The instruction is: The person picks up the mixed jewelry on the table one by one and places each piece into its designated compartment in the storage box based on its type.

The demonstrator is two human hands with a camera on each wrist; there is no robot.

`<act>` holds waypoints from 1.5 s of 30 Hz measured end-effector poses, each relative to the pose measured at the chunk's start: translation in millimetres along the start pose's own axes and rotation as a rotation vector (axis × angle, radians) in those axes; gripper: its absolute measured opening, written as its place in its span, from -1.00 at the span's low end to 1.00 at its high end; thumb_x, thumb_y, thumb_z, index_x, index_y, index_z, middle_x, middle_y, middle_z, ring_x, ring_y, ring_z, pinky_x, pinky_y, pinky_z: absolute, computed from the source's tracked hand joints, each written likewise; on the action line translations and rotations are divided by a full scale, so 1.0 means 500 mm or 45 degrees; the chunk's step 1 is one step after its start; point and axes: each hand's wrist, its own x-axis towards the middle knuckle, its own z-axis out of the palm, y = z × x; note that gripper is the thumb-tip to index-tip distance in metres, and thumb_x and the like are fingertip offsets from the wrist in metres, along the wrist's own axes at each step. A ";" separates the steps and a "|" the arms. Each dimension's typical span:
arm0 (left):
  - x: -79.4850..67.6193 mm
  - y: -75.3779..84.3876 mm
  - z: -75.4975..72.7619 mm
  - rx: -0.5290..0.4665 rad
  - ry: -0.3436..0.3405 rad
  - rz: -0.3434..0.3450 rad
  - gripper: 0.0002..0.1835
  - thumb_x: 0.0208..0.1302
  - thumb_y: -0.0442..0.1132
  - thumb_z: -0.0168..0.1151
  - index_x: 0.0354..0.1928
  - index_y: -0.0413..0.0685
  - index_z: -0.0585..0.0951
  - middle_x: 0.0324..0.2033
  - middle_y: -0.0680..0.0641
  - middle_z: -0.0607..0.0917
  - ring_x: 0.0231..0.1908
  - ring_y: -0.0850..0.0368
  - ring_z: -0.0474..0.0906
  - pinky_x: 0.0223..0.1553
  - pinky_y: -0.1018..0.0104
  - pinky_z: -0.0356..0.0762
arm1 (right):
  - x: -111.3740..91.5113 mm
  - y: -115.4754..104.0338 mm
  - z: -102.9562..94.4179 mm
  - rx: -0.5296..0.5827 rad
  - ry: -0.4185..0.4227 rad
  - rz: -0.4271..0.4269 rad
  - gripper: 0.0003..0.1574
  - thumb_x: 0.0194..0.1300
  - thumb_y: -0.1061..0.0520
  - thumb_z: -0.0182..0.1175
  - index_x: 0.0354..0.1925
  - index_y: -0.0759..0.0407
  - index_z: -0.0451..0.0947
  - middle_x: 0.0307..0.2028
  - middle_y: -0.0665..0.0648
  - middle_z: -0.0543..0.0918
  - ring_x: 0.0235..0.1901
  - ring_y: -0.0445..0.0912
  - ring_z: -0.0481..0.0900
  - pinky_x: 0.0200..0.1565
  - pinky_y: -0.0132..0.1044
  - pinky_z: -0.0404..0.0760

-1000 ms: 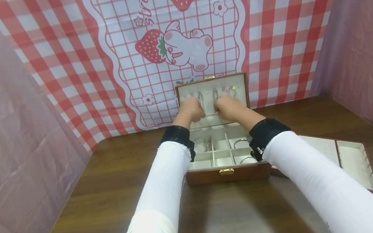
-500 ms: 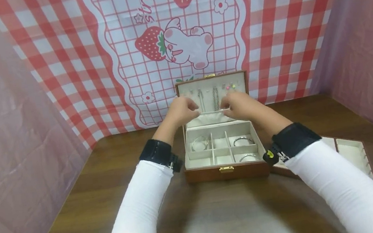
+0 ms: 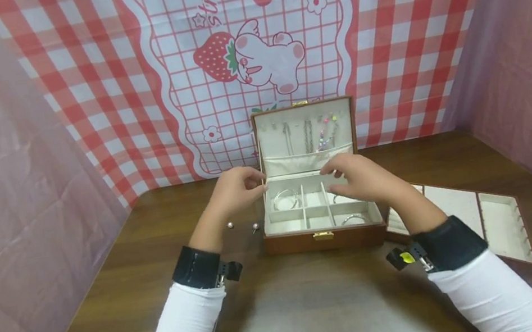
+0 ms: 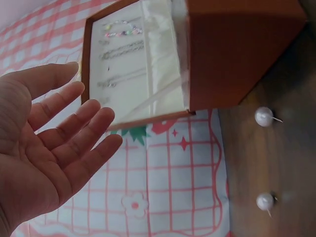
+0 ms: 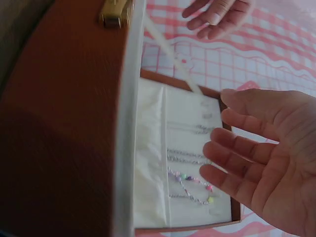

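A brown jewelry box (image 3: 324, 240) stands on the table with its lid upright. Silver chain necklaces (image 3: 309, 136) and a colorful beaded necklace (image 3: 325, 134) hang inside the lid above a pale fabric pocket (image 3: 298, 163). Bracelets (image 3: 285, 199) lie in some of the compartments. My left hand (image 3: 236, 191) hovers by the box's left side, fingers relaxed and holding nothing. Over the right compartments is my right hand (image 3: 363, 175), its palm bare and fingers loosely spread in the right wrist view. Two pearl earrings (image 4: 264, 117) rest on the table left of the box.
To the box's right lies a separate divided tray (image 3: 504, 226) with a pale lining, angled on the wooden table (image 3: 296, 309). A red-checked strawberry cloth (image 3: 393, 57) hangs behind, and pinkish drapes (image 3: 3, 186) flank the sides.
Both hands have moved down and away from the lid, and their curled fingers have loosened. The hanging necklaces show more fully, and the pearl earrings have come into view beside the left arm.
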 end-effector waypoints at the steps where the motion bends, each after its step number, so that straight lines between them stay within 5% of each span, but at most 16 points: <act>1: -0.009 -0.003 -0.001 -0.016 0.005 -0.007 -0.70 0.22 -0.17 0.35 -0.05 -0.17 0.68 -0.17 -0.12 0.72 -0.15 0.01 0.62 -0.03 0.14 0.56 | -0.005 -0.003 0.004 -0.001 0.002 -0.015 -0.63 0.16 0.25 0.36 -0.06 0.37 0.58 -0.13 0.29 0.63 -0.17 0.16 0.61 -0.08 0.03 0.60; 11: -0.077 -0.041 -0.008 -0.049 0.016 0.005 -0.64 0.20 -0.19 0.37 0.00 -0.19 0.65 -0.07 -0.17 0.69 -0.06 -0.06 0.60 0.02 0.07 0.54 | -0.027 -0.050 0.031 0.009 -0.104 -0.078 -0.52 0.13 0.21 0.39 0.02 0.35 0.54 -0.06 0.25 0.62 -0.04 0.15 0.55 0.02 0.05 0.53; 20: -0.087 -0.091 -0.018 0.054 -0.061 -0.033 -0.60 0.18 -0.19 0.39 0.03 -0.23 0.63 0.00 -0.21 0.64 0.07 -0.16 0.51 0.13 0.00 0.44 | -0.022 -0.104 0.055 0.012 -0.132 -0.135 -0.45 0.07 0.19 0.44 0.03 0.32 0.55 -0.06 0.20 0.59 0.03 0.11 0.51 0.11 0.02 0.48; 27: -0.094 -0.128 -0.036 0.081 -0.088 -0.154 -0.60 0.19 -0.19 0.37 0.04 -0.24 0.62 0.05 -0.25 0.62 0.14 -0.20 0.46 0.18 -0.04 0.40 | -0.008 -0.144 0.082 0.036 -0.149 -0.218 -0.48 0.09 0.15 0.43 0.01 0.29 0.56 -0.06 0.16 0.58 0.01 0.06 0.53 0.10 -0.04 0.50; 38: -0.104 -0.174 -0.043 0.008 -0.081 -0.300 -0.59 0.20 -0.17 0.36 0.05 -0.21 0.62 0.04 -0.22 0.63 0.09 -0.19 0.51 0.11 -0.04 0.47 | 0.059 -0.215 0.162 0.110 -0.192 -0.319 -0.55 0.12 0.14 0.40 -0.03 0.29 0.58 -0.05 0.17 0.57 -0.05 0.02 0.55 0.09 -0.14 0.51; 45: -0.114 -0.191 -0.069 0.006 -0.053 -0.316 -0.61 0.21 -0.15 0.34 0.03 -0.18 0.63 -0.02 -0.20 0.67 0.01 -0.16 0.56 0.02 -0.03 0.53 | 0.123 -0.259 0.234 0.101 -0.218 -0.259 -0.56 0.14 0.13 0.38 -0.03 0.31 0.59 -0.06 0.21 0.57 -0.01 0.04 0.54 0.12 -0.14 0.50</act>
